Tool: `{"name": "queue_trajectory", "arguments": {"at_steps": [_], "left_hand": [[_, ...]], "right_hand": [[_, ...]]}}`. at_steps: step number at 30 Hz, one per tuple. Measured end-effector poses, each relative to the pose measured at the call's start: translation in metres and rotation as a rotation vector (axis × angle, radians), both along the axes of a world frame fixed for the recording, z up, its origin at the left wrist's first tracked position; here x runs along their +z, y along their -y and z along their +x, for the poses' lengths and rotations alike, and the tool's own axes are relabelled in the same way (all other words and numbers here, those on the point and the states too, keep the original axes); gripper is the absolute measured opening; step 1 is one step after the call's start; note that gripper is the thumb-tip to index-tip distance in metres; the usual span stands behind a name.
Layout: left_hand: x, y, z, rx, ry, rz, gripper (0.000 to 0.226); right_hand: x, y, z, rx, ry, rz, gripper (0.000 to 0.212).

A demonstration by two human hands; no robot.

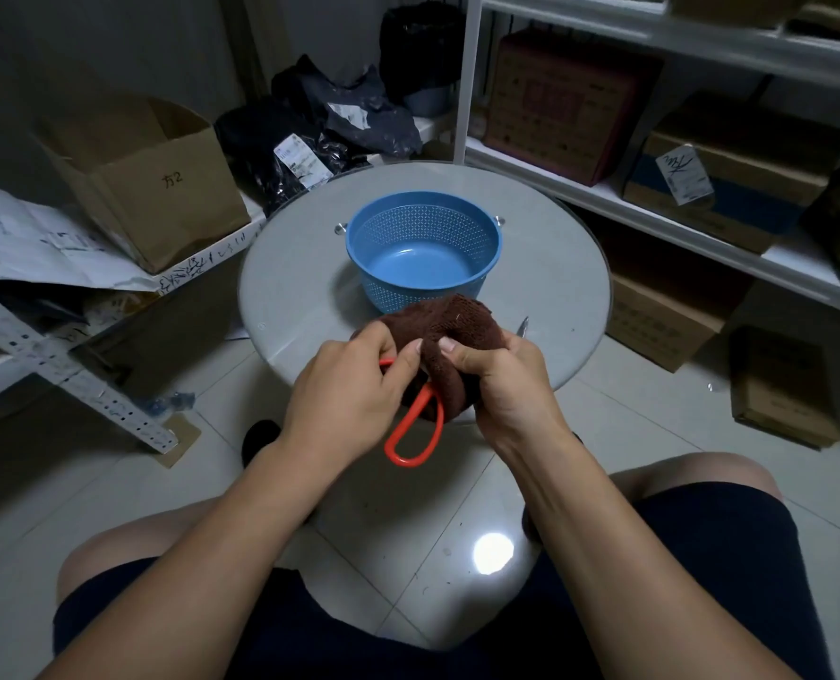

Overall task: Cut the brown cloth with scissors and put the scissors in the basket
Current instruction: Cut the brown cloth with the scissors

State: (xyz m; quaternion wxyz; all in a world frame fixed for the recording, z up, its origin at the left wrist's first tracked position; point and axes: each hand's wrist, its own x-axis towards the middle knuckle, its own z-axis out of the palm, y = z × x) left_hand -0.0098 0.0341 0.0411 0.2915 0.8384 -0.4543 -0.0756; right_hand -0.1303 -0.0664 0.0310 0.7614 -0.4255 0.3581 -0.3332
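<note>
A brown cloth [457, 321] is bunched up between both hands above the near edge of the round grey table [300, 267]. My left hand [349, 390] is closed around one orange handle of the scissors [423, 429], its thumb pressing on the cloth; the other handle loop hangs free below. My right hand [501, 380] grips the cloth, thumb on top. A metal blade tip [522, 328] pokes out just past the right hand; the rest of the blades is hidden by cloth and fingers. The blue perforated basket [423, 194] stands empty on the table behind the cloth.
An open cardboard box [148, 179] and black bags [310, 135] sit on a low shelf to the left. White shelving with boxes [702, 188] runs along the right. More boxes stand on the tiled floor at right. My knees are below the table.
</note>
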Motion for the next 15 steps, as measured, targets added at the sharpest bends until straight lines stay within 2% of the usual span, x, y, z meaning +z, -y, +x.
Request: {"name": "queue_trajectory", "arguments": {"at_steps": [6,10,11,13,14,15], "left_hand": [[0.002,-0.006,-0.002,-0.042,0.021,-0.057,0.049],[0.008,-0.007,-0.002,-0.026,0.008,-0.055,0.050],[0.008,-0.010,-0.001,-0.025,0.019,-0.049,0.049],[0.010,-0.017,0.004,0.008,0.037,-0.061,0.048],[0.011,-0.021,0.007,0.037,0.040,-0.079,0.047],[0.012,-0.022,0.010,0.064,0.037,-0.099,0.046]], "right_hand": [[0.002,0.009,-0.003,-0.026,0.077,0.143,0.029],[0.000,0.014,0.001,-0.075,0.139,0.280,0.061],[-0.003,0.020,-0.001,-0.112,0.148,0.306,0.057],[-0.008,0.039,-0.007,-0.224,0.142,0.348,0.034],[-0.010,0.047,-0.010,-0.255,0.129,0.342,0.027],[-0.011,0.050,-0.012,-0.238,0.111,0.325,0.030]]}}
